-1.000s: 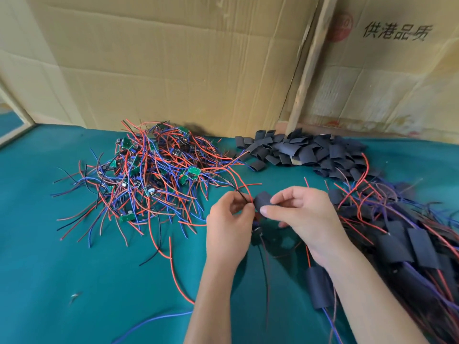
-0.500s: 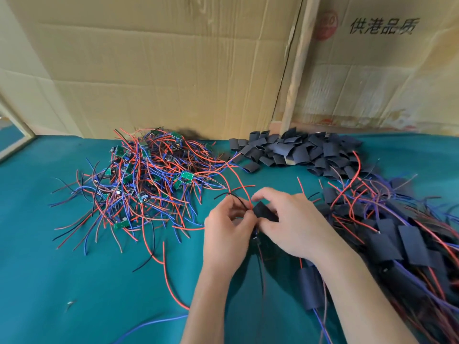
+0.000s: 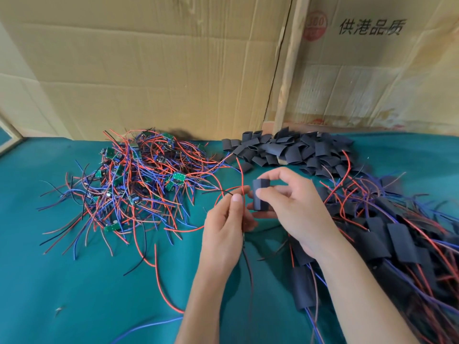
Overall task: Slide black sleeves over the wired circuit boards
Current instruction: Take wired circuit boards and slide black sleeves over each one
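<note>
We find no container: bare boards [image 3: 139, 180] and loose sleeves [image 3: 293, 152] lie heaped on the green cloth [image 3: 62, 281]. Above it, our right hand [image 3: 295, 214] pinches one black sleeve [image 3: 260, 197] upright, while our left hand [image 3: 223, 234] pinches wires [image 3: 229, 192] just beside it.

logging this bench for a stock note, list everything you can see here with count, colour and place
unsleeved circuit boards: tangled pile, too many to count, green boards with red, blue and black wires, left on the cloth
loose sleeves: heap, uncounted, black, back centre near the cardboard
sleeved boards: pile, uncounted, black sleeves with red and blue wires, right side
held sleeve: one, black, above the cloth at centre
held wires: a few, red and black, centre
table cloth: one, teal, under everything
cardboard sheets: at least two, tan, upright behind, right one printed
wooden strip: one, pale, leaning between the sheets
left hand: fingers pinch the held wires
right hand: fingers pinch the held sleeve
</note>
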A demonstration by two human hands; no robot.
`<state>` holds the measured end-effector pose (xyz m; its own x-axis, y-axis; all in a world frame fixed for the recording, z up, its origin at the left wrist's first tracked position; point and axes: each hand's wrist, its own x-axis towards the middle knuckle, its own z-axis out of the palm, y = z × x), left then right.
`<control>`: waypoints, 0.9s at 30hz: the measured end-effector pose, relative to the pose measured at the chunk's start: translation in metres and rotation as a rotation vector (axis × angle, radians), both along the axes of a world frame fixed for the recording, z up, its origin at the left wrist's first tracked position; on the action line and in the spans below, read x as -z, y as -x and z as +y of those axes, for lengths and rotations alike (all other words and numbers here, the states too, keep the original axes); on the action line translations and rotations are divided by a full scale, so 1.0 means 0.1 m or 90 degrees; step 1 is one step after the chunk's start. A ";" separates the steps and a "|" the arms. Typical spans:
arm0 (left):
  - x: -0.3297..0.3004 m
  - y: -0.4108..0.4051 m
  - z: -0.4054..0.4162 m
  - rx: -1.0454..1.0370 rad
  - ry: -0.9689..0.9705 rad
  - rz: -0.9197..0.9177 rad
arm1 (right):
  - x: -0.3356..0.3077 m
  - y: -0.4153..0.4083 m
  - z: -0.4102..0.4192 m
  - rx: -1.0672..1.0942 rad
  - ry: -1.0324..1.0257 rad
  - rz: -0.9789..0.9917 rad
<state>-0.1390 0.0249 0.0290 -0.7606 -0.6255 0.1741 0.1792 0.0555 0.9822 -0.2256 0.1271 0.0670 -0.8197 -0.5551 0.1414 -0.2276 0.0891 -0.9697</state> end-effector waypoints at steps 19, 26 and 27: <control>0.01 -0.03 -0.05 -0.006 -0.108 0.040 | -0.18 -0.06 -0.01 0.135 0.222 0.054; 0.04 0.01 -0.01 -0.028 -0.095 0.013 | -0.20 -0.24 -0.14 0.227 0.197 0.232; 0.04 0.01 -0.02 -0.030 -0.092 0.013 | -0.18 -0.25 -0.15 0.242 0.180 0.252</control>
